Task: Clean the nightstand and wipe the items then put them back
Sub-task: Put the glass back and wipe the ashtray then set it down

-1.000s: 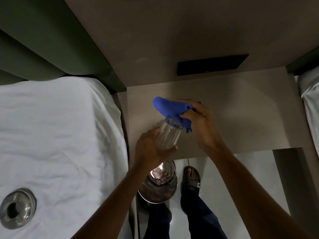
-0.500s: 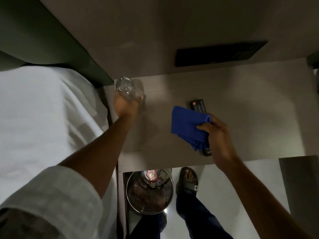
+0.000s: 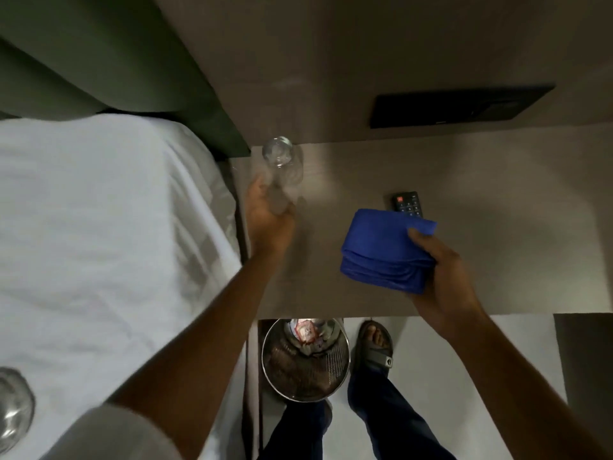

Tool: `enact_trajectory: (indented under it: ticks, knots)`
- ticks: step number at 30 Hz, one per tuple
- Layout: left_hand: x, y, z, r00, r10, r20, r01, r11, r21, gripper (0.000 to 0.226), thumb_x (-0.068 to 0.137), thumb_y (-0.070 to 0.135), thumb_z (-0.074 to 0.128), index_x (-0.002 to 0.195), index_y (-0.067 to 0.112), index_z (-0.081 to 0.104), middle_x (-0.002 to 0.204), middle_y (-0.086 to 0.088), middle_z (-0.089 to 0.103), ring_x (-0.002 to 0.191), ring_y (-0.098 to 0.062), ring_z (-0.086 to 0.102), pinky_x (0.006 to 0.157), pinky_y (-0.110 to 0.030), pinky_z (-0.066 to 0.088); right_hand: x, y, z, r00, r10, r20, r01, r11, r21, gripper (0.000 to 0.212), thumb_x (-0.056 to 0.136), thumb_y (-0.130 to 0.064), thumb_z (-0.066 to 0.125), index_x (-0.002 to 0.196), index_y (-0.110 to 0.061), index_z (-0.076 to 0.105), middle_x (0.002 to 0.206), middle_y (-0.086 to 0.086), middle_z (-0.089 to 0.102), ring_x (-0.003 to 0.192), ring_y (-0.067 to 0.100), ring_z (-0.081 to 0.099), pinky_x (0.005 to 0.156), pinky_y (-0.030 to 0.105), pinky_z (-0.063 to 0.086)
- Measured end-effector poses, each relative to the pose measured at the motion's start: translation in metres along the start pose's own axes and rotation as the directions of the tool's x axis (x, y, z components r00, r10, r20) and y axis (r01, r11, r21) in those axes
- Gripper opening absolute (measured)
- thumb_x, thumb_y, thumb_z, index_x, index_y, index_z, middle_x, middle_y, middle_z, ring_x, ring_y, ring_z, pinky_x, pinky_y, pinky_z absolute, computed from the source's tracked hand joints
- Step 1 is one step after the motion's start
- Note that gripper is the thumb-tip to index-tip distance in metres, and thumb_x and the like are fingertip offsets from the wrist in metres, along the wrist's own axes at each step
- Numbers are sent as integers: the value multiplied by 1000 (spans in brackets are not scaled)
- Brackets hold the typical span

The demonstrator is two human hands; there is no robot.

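Note:
The beige nightstand (image 3: 497, 227) fills the middle of the view. A clear drinking glass (image 3: 280, 161) stands at its back left corner beside the bed. My left hand (image 3: 270, 224) is curled around the glass's lower part; motion blur hides the exact contact. My right hand (image 3: 444, 277) holds a folded blue cloth (image 3: 384, 250) above the nightstand's front middle. A black remote control (image 3: 407, 203) lies under the cloth, with only its top end and buttons showing.
A bed with a white sheet (image 3: 109, 234) adjoins the nightstand on the left, with a metal ashtray (image 3: 13, 406) on it. A metal wastebasket (image 3: 305, 363) stands on the floor by my sandalled foot (image 3: 376, 343). A black wall panel (image 3: 457, 106) sits behind.
My left hand carried the glass from the front of the nightstand to its back left corner and has slid down it. The cloth left the glass and moved right over the remote.

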State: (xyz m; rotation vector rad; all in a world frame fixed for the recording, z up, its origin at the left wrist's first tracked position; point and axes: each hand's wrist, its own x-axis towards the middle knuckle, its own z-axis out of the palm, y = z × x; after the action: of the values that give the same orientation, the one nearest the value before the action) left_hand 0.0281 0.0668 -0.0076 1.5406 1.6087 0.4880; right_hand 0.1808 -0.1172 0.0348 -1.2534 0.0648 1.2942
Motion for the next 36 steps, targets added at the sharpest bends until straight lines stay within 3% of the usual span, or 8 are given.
enact_trajectory:
  ticks: [3,8,12,15,19,24,31,36]
  knots:
    - [-40,-7,-29,979,194,-56,-194,981,12,54,81,10,63,132,21,50,126,1,59,115,-18,56,97,-45,50,0,5,24,998,-24,60,30,995,-99,45,86,-18,63,130,-14,54,128,7,64,114,26,62,90,41,55]
    - [-72,-41,-130,871,421,-251,-342,889,305,39,81,6,64,119,13,61,117,-6,65,109,-23,55,97,-34,42,-18,13,79,987,-62,152,105,948,-301,43,76,-18,72,118,-23,63,113,-1,71,101,23,69,72,33,58]
    - [-94,-82,-217,837,452,-309,-260,825,502,35,82,17,58,117,13,62,117,-8,65,109,-30,56,96,-36,37,-42,19,103,990,-63,129,104,934,-341,43,72,-21,75,114,-25,66,108,-2,74,94,23,71,67,39,58]
    - [-108,-116,-272,857,280,-432,34,807,590,63,77,39,62,129,4,54,132,-25,52,123,-43,48,103,-49,35,-55,30,118,991,-42,129,87,927,-364,46,73,-18,75,118,-22,64,112,-1,72,99,23,70,75,40,57]
    - [-123,-150,-311,857,-109,-504,376,801,466,105,58,56,62,146,7,30,154,-26,27,145,-43,20,113,-60,22,-69,45,136,985,-46,169,108,918,-382,35,79,-9,71,110,-24,66,105,-4,74,95,20,71,70,32,59]
    - [-132,-173,-335,866,-345,-363,445,862,242,124,50,56,69,152,10,15,157,-20,22,144,-41,22,116,-54,26,-80,55,148,984,-53,172,122,900,-419,37,77,-8,73,109,-25,64,105,-4,73,91,15,71,65,23,58]
    - [-139,-126,-300,969,63,-238,19,945,328,110,35,62,85,125,8,49,122,-9,51,114,-23,50,99,-38,47,-99,67,177,913,-260,315,408,625,-666,25,87,-13,65,104,-31,59,82,0,66,68,18,64,58,30,55]
    - [-145,-70,-225,995,94,-44,-99,986,-131,107,42,19,98,125,13,31,120,-1,51,100,-7,62,88,-25,53,-119,80,197,787,-336,517,617,440,-653,44,90,-1,55,126,-26,54,115,-1,63,99,1,60,88,18,48]
